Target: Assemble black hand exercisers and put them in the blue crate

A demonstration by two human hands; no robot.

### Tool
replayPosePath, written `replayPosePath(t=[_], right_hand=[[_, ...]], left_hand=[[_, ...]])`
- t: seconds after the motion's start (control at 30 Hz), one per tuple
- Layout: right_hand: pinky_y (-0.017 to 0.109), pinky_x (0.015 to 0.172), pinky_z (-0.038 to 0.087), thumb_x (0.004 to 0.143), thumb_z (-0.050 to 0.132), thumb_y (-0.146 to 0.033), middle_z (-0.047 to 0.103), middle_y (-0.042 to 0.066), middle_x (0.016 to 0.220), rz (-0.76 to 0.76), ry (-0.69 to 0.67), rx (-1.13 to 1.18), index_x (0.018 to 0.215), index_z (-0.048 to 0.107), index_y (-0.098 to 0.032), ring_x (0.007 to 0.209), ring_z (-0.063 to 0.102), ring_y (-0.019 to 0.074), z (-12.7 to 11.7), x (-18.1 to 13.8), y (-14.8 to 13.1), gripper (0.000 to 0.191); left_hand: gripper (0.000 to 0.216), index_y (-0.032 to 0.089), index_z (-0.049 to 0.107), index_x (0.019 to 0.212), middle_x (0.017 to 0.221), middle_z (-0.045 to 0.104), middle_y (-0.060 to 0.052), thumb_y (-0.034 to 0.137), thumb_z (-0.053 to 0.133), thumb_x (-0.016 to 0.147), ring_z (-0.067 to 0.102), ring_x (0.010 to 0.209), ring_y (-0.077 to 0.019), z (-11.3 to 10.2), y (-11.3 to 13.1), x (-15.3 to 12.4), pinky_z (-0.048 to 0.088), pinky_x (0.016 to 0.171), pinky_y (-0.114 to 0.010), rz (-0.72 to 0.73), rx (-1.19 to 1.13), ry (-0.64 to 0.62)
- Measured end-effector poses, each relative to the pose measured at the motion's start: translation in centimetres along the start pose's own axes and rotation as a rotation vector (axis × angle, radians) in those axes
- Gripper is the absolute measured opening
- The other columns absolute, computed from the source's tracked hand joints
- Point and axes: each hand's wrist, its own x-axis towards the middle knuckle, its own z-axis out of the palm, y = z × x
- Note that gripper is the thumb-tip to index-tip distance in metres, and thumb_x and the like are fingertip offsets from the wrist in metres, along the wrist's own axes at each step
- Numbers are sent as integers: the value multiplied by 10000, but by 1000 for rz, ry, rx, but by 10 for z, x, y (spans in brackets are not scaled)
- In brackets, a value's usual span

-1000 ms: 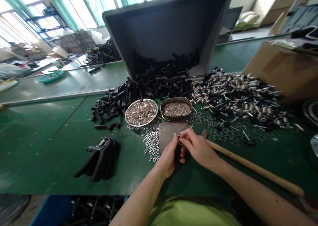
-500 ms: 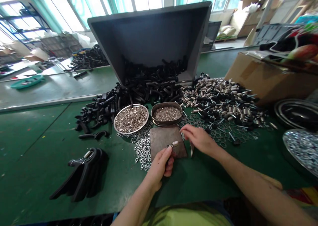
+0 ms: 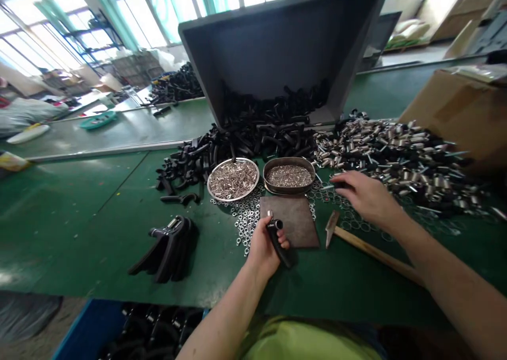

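Below the edge of the green bench point(image 3: 99, 259), a blue crate point(image 3: 81, 325) holds black parts with silver fittings. Just above that edge, on the left, black clamps point(image 3: 170, 252) stand nested together. Nearer the middle, the left hand point(image 3: 263, 246) is wrapped round a black handle point(image 3: 282, 246), held tilted by the near edge of a metal plate point(image 3: 297, 220). A hammer point(image 3: 370, 250) lies to the right of the plate. Past it reaches the right hand point(image 3: 368, 197), thumb and fingertips about what looks like a dark knob point(image 3: 339, 185) with a thin bolt point(image 3: 327, 187); whether they are pinched tight on it cannot be told.

The step in hand appears to be fetching a part for the handle. The next move would call for a sure pinch, then bringing the bolt to the handle while the left grip holds steady.

Farther back sit a dish point(image 3: 229, 199) of pins and an oval tin point(image 3: 289, 189), then a heap of springs and knobs point(image 3: 400, 154) and a large grey bin point(image 3: 277, 43).
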Motion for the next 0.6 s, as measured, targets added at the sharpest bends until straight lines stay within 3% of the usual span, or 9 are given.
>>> replayPosePath(t=[0.07,0.13,0.3,0.4,0.5,0.6], right_hand=[[314,748,521,838,547,-226,661,58,985,-46,-5,271,1013,633,-199,857,633,190,0,-12,-36,197],[305,770,530,846,539,-206,669,46,985,-124,0,401,992,630,-212,879,640,177,7,-25,-66,173],[299,777,523,892,441,-155,668,94,992,-278,85,305,995,611,-172,895,647,178,38,-44,-104,199],[300,640,513,925,399,-265,677,100,868,-139,68,225,925,607,-163,751,663,198,48,-45,-110,232],[272,515,468,956,311,-361,631,16,602,101,-137,309,957,581,-187,553,631,178,47,-42,-112,322],[313,622,495,927,373,-379,683,44,742,58,-131,339,1102,544,-194,708,662,206,46,-42,-111,307]], left_hand=[[294,143,496,604,472,392,15,306,426,838,361,425,-83,2,0,0,312,423,-188,28,-30,-33],[283,144,500,596,463,402,10,293,430,827,368,423,-88,5,-2,-1,320,429,-196,48,-32,-52],[192,134,525,656,492,456,13,270,497,788,397,435,-85,14,-10,-7,340,451,-198,128,-12,-8],[159,138,517,685,543,480,28,273,569,752,418,460,-72,14,-15,-10,352,479,-193,243,27,33],[185,154,513,704,574,479,46,298,628,723,428,489,-70,11,-17,-12,357,502,-195,389,141,24],[193,157,525,745,641,505,45,310,639,716,448,538,-70,8,-15,-11,368,531,-197,468,164,21]])
